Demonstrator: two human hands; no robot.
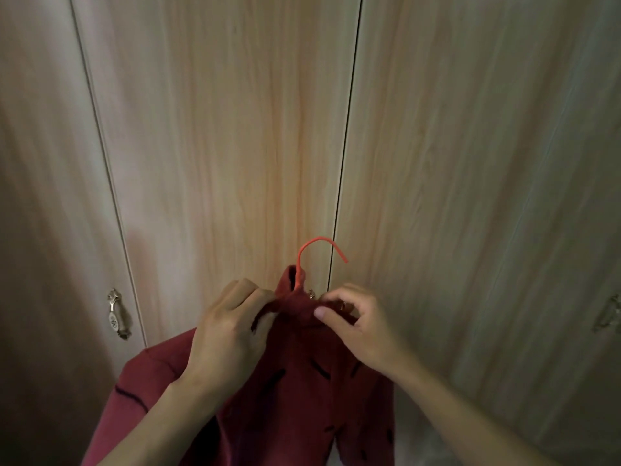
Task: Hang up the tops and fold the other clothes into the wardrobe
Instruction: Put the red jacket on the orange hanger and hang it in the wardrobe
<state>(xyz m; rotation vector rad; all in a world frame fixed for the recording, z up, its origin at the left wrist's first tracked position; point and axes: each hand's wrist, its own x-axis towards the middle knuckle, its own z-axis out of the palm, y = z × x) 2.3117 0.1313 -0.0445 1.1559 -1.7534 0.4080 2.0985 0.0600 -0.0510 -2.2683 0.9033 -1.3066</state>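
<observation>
Dark red top, scattered with short black dashes, high-collared, at lower centre of the frame, held up in front of shut wardrobe doors. Slung on an orange-red hanger, only the hook showing, curving up out of the collar and over toward the right. One sleeve spread toward the lower left edge, a thin dark line across it; body hanging out of the bottom of the frame.

Left hand clenched on a bunch of fabric just left of the collar. Right hand pinching the cloth at the collar's right side — thumb tip flat on the front, fingers curled behind.

Hook tip just across the dark seam between the middle and right doors; touching the wood or not, cannot tell. Ornate metal handle at the left, near the sleeve's edge but apart; another handle, blurred, at the far right edge. Above the hook, bare door panels up to the top of the frame.
</observation>
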